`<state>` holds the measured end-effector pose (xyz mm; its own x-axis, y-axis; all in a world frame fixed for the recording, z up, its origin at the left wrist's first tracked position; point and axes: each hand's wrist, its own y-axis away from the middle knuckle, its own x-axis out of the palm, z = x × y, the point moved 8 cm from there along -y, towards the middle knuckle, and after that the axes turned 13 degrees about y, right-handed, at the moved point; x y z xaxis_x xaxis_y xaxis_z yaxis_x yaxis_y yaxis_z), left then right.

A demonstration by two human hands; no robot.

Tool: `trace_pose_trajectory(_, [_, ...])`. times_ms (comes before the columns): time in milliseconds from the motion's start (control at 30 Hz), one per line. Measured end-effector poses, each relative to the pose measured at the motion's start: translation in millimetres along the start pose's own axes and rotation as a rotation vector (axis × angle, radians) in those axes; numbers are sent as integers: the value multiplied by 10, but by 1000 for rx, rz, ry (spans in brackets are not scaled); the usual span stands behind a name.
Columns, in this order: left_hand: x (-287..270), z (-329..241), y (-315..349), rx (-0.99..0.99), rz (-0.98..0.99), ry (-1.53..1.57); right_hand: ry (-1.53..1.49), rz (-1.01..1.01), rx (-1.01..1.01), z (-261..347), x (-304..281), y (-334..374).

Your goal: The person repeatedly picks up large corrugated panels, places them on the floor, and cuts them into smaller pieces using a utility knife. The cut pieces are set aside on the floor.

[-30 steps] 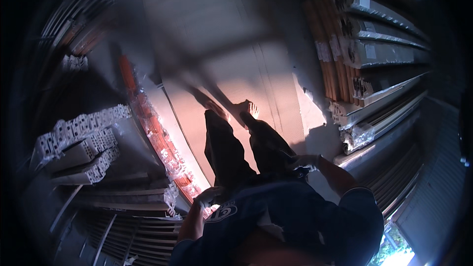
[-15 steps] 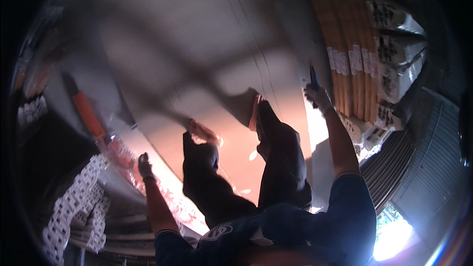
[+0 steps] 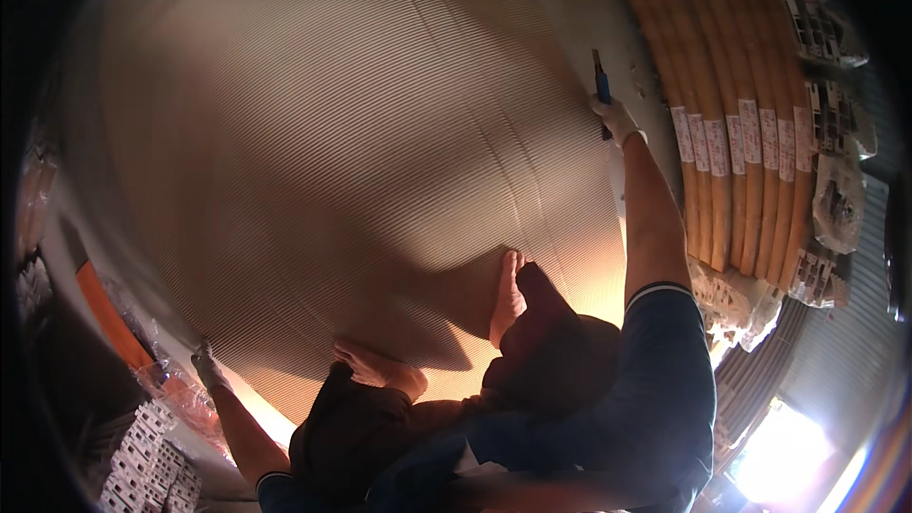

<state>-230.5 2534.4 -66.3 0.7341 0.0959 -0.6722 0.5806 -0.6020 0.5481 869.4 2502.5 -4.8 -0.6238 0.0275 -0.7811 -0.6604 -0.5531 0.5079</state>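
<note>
- One orange length (image 3: 106, 315) lies left of the left hand, its near part muddled by glossy wrap; pale hollow profiles (image 3: 142, 461) are stacked closer to the body than that hand.
- Left hand (image 3: 211, 370), gloved, is at the near left edge of the corrugated sheet; its fingers are small and dim, so I cannot tell whether they pinch or merely rest.
- Corrugated sheet (image 3: 351, 171) spreads between both hands and well ahead of the left one, its far end lost in the dark rim. It should be light for its size, stiff along the ribs, easily creased; best held by opposite edges.
- Right hand (image 3: 617, 120), gloved, is curled round a blue-handled tool (image 3: 602, 85), tip pointing away; the grip's underside is hidden.
- Brown bundles (image 3: 736, 142) stand right of the right hand.
</note>
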Motion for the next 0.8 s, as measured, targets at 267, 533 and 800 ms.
trace_pose_trajectory(267, [-62, -56, -83, 85, -155, 46, -7, 137, 28, -145, 0, -37])
trace_pose_trajectory(533, [-17, -78, -65, 4, -50, -43, -82, 171, -17, -181, 81, -96])
trace_pose_trajectory(800, [64, -227, 164, 80, -96, -137, 30, 50, -31, -257, 152, -223])
